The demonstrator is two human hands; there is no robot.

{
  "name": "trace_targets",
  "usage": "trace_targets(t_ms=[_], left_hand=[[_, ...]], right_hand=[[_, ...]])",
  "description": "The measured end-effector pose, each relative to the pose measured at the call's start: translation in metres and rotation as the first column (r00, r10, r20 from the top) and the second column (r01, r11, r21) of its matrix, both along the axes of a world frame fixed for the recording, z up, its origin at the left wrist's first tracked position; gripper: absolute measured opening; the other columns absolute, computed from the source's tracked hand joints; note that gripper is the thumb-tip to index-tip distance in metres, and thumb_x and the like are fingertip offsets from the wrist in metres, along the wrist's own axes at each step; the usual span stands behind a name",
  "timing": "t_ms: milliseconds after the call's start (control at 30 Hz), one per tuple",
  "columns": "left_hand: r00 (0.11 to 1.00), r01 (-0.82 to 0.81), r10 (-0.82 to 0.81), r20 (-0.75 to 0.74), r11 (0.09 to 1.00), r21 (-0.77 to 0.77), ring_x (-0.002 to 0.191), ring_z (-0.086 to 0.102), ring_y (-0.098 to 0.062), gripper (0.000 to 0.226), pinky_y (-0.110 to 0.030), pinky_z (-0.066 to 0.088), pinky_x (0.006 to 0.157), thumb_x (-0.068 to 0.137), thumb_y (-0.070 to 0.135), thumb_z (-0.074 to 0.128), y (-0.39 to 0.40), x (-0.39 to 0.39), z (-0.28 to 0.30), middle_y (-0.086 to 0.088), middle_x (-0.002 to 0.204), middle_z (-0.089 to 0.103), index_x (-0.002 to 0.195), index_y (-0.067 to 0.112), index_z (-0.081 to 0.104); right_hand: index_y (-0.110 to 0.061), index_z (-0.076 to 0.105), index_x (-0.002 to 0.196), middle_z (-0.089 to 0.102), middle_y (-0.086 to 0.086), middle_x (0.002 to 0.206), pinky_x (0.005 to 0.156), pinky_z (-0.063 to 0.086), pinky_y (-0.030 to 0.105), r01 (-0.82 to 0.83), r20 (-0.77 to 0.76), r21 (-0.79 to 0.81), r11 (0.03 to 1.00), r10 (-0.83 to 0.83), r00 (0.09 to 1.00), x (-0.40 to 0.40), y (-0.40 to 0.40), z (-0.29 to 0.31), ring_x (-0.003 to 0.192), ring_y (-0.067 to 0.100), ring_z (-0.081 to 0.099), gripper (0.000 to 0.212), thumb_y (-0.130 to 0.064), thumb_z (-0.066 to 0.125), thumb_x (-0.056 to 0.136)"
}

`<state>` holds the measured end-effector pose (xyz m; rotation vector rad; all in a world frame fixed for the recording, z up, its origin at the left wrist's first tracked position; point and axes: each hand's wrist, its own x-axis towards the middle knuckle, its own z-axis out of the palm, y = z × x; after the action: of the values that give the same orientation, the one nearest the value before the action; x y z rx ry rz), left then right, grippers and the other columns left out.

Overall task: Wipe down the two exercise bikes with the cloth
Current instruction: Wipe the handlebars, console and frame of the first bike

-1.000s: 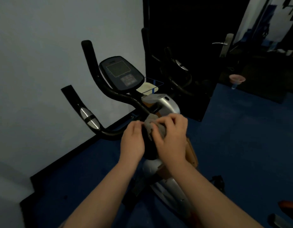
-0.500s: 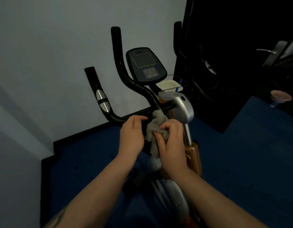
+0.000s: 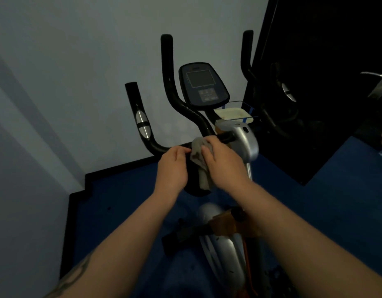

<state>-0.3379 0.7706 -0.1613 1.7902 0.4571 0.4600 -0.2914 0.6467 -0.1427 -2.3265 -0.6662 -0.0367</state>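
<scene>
An exercise bike with black handlebars, a silver body and a console stands before me against the grey wall. A crumpled grey cloth lies against the handlebar's centre. My right hand grips the cloth from the right, fingers curled round it. My left hand curls its fingers onto the cloth's left edge near the bar. The handlebars of a second bike show dimly to the right in front of a dark panel.
The floor is blue carpet. A black skirting step runs along the wall at left. A pale tray sits below the console. A door handle shows at the far right edge.
The view has swung left and down, so the bike now sits centred. Both hands stayed on the cloth and moved up to the handlebar's centre.
</scene>
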Motion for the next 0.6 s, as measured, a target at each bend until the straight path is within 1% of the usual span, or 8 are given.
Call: trace_targets(t_ms=[67,167,233,267,333,400,500,600], left_hand=[[1.0,-0.013,0.013,0.008,1.0,-0.01,0.086,0.063,-0.007,0.034,-0.02,0.049,0.071,0.102,0.021,0.036,-0.001,0.0,0.0,0.001,0.094,0.068,0.098,0.016,0.069],[1.0,-0.015,0.015,0.017,1.0,-0.013,0.077,0.061,0.003,0.034,-0.008,0.044,0.06,0.101,0.02,0.037,0.0,0.0,-0.001,0.005,0.089,0.068,0.092,0.021,0.069],[1.0,-0.013,0.013,0.013,1.0,-0.001,0.076,0.06,0.006,0.034,-0.007,0.043,0.058,0.101,0.021,0.036,-0.001,-0.001,-0.002,0.008,0.087,0.067,0.089,0.024,0.068],[1.0,-0.01,0.01,0.008,1.0,0.009,0.076,0.061,0.004,0.034,-0.009,0.043,0.059,0.101,0.022,0.036,-0.001,0.0,-0.001,0.008,0.087,0.067,0.09,0.024,0.068],[1.0,-0.007,0.007,0.004,1.0,0.007,0.077,0.061,-0.003,0.033,-0.015,0.043,0.061,0.102,0.024,0.036,-0.001,0.001,-0.001,0.005,0.087,0.067,0.09,0.023,0.067],[1.0,-0.007,0.007,0.015,1.0,-0.018,0.078,0.06,-0.009,0.032,-0.021,0.044,0.063,0.102,0.024,0.036,-0.001,0.001,-0.002,0.002,0.085,0.066,0.09,0.02,0.066],[1.0,-0.002,0.002,0.024,1.0,0.012,0.083,0.061,-0.005,0.034,-0.013,0.046,0.065,0.102,0.023,0.034,0.0,0.001,-0.004,0.004,0.091,0.067,0.098,0.018,0.068],[0.999,0.03,-0.031,0.016,0.999,0.045,0.082,0.059,0.003,0.033,-0.004,0.042,0.061,0.102,0.022,0.034,0.002,0.002,-0.003,0.007,0.093,0.066,0.1,0.02,0.067]], right_hand=[[-0.02,0.049,0.118,0.061,0.0,0.1,0.079,0.05,0.041,-0.001,-0.042,0.003,1.0,0.001,0.999,0.003,0.0,0.005,0.092,0.021,0.06,0.029,-0.04,0.034,0.102],[-0.023,0.046,0.121,0.06,0.0,0.107,0.077,0.052,0.041,0.044,0.008,0.129,0.991,-0.045,0.999,-0.02,-0.009,-0.012,0.093,0.016,0.059,0.031,-0.043,0.033,0.101],[-0.023,0.044,0.12,0.06,0.0,0.106,0.076,0.052,0.042,0.066,-0.007,0.161,0.985,-0.066,0.998,-0.024,-0.013,-0.015,0.091,0.016,0.06,0.03,-0.043,0.033,0.101],[-0.023,0.044,0.117,0.061,0.0,0.103,0.075,0.052,0.043,0.065,-0.037,0.123,0.99,-0.061,0.997,-0.017,-0.011,-0.012,0.088,0.017,0.06,0.029,-0.044,0.033,0.101],[-0.021,0.045,0.116,0.062,0.003,0.098,0.077,0.051,0.043,0.02,-0.086,-0.063,0.998,-0.025,0.996,0.001,-0.002,0.001,0.088,0.022,0.061,0.033,-0.046,0.03,0.102],[-0.019,0.048,0.115,0.063,0.005,0.098,0.077,0.05,0.042,0.022,-0.079,-0.11,0.994,-0.031,0.996,0.009,0.004,0.005,0.089,0.024,0.061,0.035,-0.046,0.029,0.102],[-0.023,0.047,0.122,0.06,0.0,0.107,0.075,0.051,0.039,0.126,-0.015,0.17,0.977,-0.125,0.992,-0.014,0.002,-0.019,0.093,0.016,0.059,0.031,-0.042,0.032,0.102],[-0.029,0.041,0.133,0.055,-0.004,0.124,0.086,0.052,0.039,0.238,-0.114,0.438,0.867,-0.209,0.971,-0.042,0.005,-0.041,0.107,0.011,0.056,0.039,-0.046,0.031,0.1]])
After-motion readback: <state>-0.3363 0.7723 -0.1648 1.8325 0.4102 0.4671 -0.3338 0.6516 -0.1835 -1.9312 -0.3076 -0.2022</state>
